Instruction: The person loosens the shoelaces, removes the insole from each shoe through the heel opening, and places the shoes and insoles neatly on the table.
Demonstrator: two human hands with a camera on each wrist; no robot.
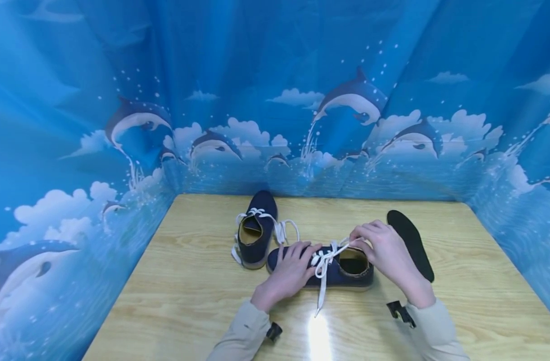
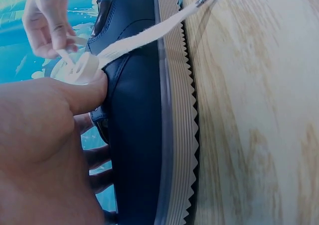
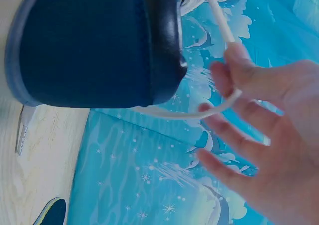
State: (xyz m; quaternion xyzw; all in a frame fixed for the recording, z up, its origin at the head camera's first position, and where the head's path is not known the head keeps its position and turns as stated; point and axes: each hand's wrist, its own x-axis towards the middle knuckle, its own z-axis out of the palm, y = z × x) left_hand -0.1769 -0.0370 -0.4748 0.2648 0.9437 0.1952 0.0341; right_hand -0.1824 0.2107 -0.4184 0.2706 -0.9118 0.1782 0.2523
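Observation:
A navy lace-up sneaker (image 1: 335, 276) lies sideways on the table, its toe to the left and its opening to the right. My left hand (image 1: 289, 271) holds its front part, fingers across the top and thumb beside the lace in the left wrist view. Between thumb and index finger, my right hand (image 3: 284, 120) pinches the white shoelace (image 3: 219, 16), pulled taut over the sneaker's opening. The other fingers are spread, and a lace loop passes by them. A loose lace end (image 2: 149, 36) with a metal tip hangs over the near side.
Behind and left stands a second navy sneaker (image 1: 267, 205), toe pointing away, its white laces trailing toward the first one. A black insole (image 1: 410, 243) lies flat right of my right hand. A dolphin-print curtain (image 1: 275, 100) encloses the wooden table (image 1: 175, 301) on three sides.

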